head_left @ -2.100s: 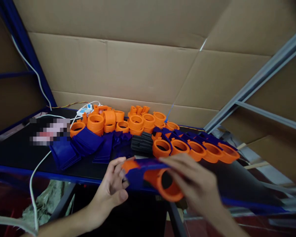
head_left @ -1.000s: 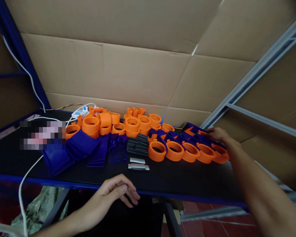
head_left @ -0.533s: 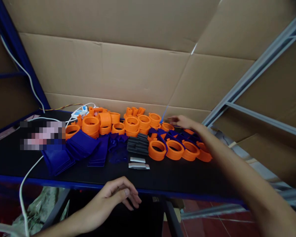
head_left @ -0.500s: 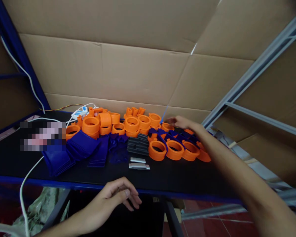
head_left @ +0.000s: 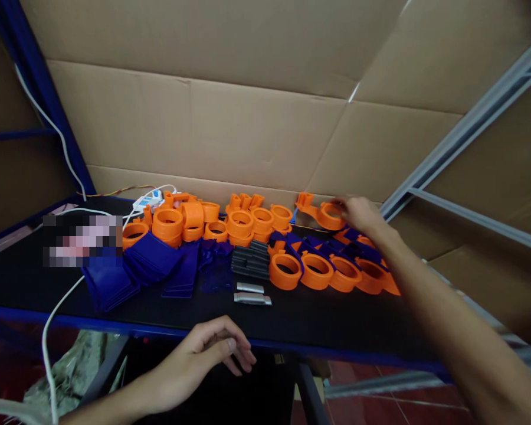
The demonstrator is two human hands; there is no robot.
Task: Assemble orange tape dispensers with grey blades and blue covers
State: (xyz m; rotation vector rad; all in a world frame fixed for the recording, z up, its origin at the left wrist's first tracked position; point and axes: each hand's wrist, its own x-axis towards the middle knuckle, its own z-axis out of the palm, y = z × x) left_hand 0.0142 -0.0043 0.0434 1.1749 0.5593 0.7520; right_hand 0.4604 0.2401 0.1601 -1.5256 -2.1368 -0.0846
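Observation:
My right hand (head_left: 358, 213) reaches to the back of the black table (head_left: 318, 321) and grips an orange ring part with a handle-like tab (head_left: 321, 212), lifted above the row of assembled orange-and-blue pieces (head_left: 331, 270). My left hand (head_left: 212, 351) hangs at the table's front edge, fingers loosely curled, holding nothing. Two small silver metal pieces (head_left: 251, 294) lie just beyond it. A heap of loose orange rings (head_left: 216, 219) and stacked blue plates (head_left: 153, 264) fill the table's left half.
A stack of black ribbed parts (head_left: 251, 261) sits mid-table. A white cable (head_left: 55, 321) and a power strip (head_left: 145, 200) lie at the left. Cardboard sheets (head_left: 230, 118) wall the back; a grey metal frame (head_left: 460, 136) slants on the right.
My right hand put the assembled piece at the right end of the row, swept left along the back, and has now lifted an orange ring part. My left hand stayed at the front edge.

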